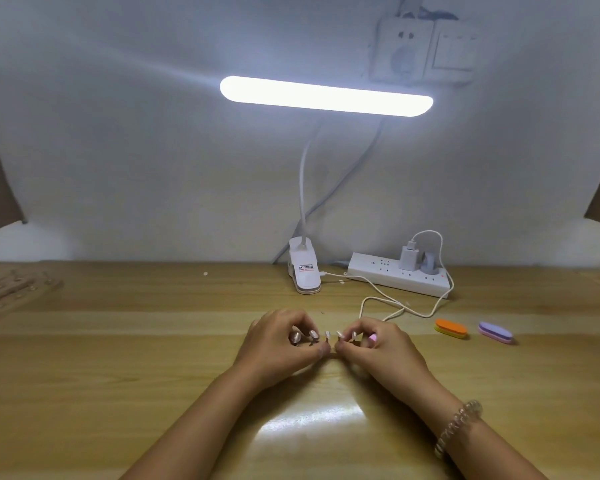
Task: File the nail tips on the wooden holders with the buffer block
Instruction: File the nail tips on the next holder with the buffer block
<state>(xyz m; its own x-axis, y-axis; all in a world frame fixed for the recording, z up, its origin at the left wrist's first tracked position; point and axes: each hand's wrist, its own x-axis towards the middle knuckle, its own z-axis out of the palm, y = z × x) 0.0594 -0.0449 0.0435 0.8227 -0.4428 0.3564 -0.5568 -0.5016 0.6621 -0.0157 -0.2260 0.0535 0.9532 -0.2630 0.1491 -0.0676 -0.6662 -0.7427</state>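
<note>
My left hand (279, 341) and my right hand (387, 348) meet at the middle of the wooden desk (153, 375), with fingers curled and thumbs nearly touching. Between them stand small pale nail tips (327, 336). My left hand's fingertips pinch what carries them; that holder is mostly hidden. A pink buffer block (372, 338) pokes out from the curled fingers of my right hand, with only its end showing. I cannot tell whether the block touches the tips.
An orange and yellow buffer block (451, 329) and a purple one (495, 332) lie to the right. Behind the hands are a clip lamp base (303, 270), a power strip (399, 275) and a white cable (388, 304). Wooden pieces (7, 289) lie at the far left.
</note>
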